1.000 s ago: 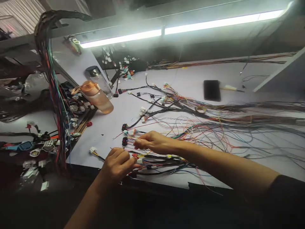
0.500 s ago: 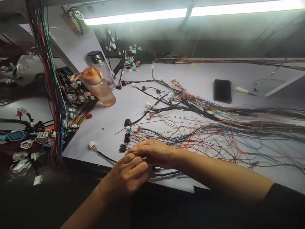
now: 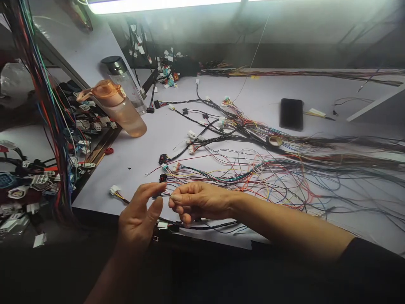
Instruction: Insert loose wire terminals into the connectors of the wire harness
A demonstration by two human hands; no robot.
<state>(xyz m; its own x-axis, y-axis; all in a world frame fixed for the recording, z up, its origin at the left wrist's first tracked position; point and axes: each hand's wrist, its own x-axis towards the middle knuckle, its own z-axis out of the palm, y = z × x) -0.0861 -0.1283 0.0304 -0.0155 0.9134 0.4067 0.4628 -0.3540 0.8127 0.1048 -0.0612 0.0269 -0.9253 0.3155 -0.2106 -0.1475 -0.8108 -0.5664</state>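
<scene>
My right hand (image 3: 201, 201) pinches a thin wire between thumb and forefinger. The wire's small metal terminal (image 3: 167, 192) sticks out to the left of the fingertips. My left hand (image 3: 139, 217) faces it from the left, thumb and forefinger apart, with nothing visible between them. Just behind the hands lies a black connector (image 3: 163, 177) on its wires, and a white-and-teal connector (image 3: 164, 167) sits a little farther back. In front of the hands, a white connector (image 3: 162, 225) and a black sleeved cable run along the table's front edge.
Bundled wire harnesses (image 3: 247, 134) spread across the white table toward the right. An orange-lidded bottle (image 3: 122, 112) and a clear bottle (image 3: 126, 82) stand at the left. A tape roll (image 3: 274, 141) and a black phone-like slab (image 3: 291, 114) lie right of centre. Hanging wires (image 3: 47, 101) border the left.
My hands, earlier together, have separated. The left hand has moved left and opened, and the wire's terminal now shows at my right fingertips. The whole view has shifted slightly.
</scene>
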